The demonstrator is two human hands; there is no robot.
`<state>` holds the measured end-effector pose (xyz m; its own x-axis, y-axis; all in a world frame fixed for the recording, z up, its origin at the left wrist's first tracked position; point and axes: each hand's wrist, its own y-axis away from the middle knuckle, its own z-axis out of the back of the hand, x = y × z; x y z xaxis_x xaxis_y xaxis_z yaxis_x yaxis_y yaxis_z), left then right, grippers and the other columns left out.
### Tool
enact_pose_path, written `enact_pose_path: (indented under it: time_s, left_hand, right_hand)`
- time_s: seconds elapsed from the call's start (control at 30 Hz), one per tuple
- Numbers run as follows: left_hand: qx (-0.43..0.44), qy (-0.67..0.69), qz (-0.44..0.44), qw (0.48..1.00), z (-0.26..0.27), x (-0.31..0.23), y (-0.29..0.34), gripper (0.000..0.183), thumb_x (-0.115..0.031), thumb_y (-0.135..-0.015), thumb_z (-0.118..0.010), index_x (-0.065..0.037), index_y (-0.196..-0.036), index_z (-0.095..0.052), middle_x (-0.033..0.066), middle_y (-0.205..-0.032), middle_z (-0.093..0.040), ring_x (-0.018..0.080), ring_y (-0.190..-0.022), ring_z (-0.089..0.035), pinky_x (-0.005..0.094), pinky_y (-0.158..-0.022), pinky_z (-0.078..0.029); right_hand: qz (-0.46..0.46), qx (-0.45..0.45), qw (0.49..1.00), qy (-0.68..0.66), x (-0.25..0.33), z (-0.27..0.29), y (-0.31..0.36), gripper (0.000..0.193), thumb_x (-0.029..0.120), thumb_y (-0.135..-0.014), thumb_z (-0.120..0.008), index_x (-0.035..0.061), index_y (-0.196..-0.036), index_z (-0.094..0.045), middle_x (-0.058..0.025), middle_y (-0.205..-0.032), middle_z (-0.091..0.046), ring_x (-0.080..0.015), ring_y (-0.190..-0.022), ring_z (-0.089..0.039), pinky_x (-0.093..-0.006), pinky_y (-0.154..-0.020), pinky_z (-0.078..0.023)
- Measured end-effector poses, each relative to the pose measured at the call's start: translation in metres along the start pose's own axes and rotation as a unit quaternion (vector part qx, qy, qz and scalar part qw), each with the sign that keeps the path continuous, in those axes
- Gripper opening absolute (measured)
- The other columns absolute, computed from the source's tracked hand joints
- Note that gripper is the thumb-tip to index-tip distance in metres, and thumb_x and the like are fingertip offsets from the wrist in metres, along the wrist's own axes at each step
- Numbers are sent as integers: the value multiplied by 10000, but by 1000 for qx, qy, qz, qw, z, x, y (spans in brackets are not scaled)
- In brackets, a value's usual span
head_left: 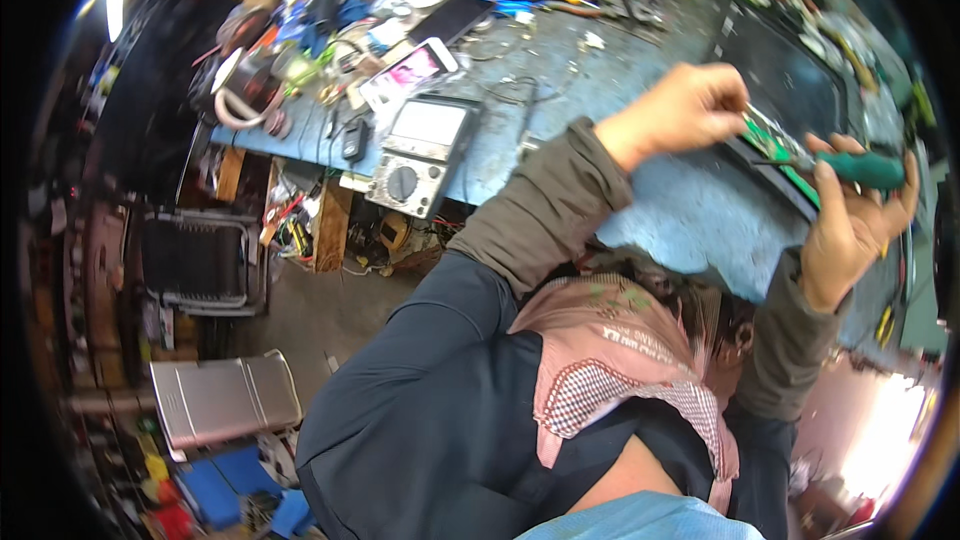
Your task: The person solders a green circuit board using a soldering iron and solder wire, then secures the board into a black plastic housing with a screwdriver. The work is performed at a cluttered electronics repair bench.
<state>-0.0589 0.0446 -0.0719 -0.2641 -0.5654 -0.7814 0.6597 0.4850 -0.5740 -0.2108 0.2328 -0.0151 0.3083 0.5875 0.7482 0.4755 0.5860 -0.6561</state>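
In my right hand is a screwdriver with a thick green handle, its thin shaft pointing left over a green circuit board. My left hand is closed, its fingertips drawn together beside the board's upper left end. Whatever the left fingers may pinch is hidden or too small to make out. The narrow board lies along the near edge of a flat black panel, which rests on the blue workbench at the right. Whether the screwdriver tip touches anything is unclear.
Left of my left arm, an analog multimeter sits at the bench's front edge, with a lit phone behind it. Pliers, cables and loose parts crowd the back. Below at left stand a black-backed chair and a metallic-looking seat.
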Motion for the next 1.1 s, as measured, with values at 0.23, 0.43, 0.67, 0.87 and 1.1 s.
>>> enact_pose_path:
  time_s: [0.23,0.43,0.67,0.87,1.1]
  left_hand:
    - [-42,-55,-88,994,19,-11,11,176,-21,-971,-763,-4,-1145,-772,109,-927,-767,192,-801,-778,322,-733,-614]
    - [-108,-99,-97,984,32,-4,8,258,7,-916,-757,-18,-1172,-769,131,-946,-725,272,-847,-751,383,-737,-591]
    - [-127,-124,-114,977,30,-4,8,263,-13,-921,-757,-44,-1181,-774,148,-955,-729,345,-890,-734,411,-778,-592]
    - [-111,-163,-122,973,26,6,9,223,-24,-926,-770,-55,-1145,-791,122,-934,-732,311,-875,-739,407,-769,-592]
    - [-108,-154,-103,977,29,4,10,262,-27,-926,-793,-45,-1188,-795,111,-980,-761,248,-864,-751,348,-761,-596]
  right_hand:
    - [18,90,996,-1,-17,-36,-63,810,-135,-999,-677,90,-1623,-213,-298,-1331,-651,-431,-1154,-745,-485,-920,-667]
    - [18,160,987,-5,-37,-57,-98,761,-94,-1022,-676,87,-1635,-264,-287,-1344,-667,-413,-1167,-751,-455,-880,-659]
    - [1,172,985,9,-51,-45,-113,587,-77,-1033,-655,44,-1556,-416,-275,-1347,-681,-403,-1183,-752,-433,-889,-655]
    - [-4,186,982,29,-52,-48,-108,559,-73,-1018,-680,30,-1516,-448,-266,-1315,-695,-389,-1177,-756,-442,-890,-656]
    - [7,169,985,29,-49,-56,-108,550,-53,-997,-721,14,-1489,-483,-218,-1247,-723,-338,-1120,-770,-399,-837,-667]
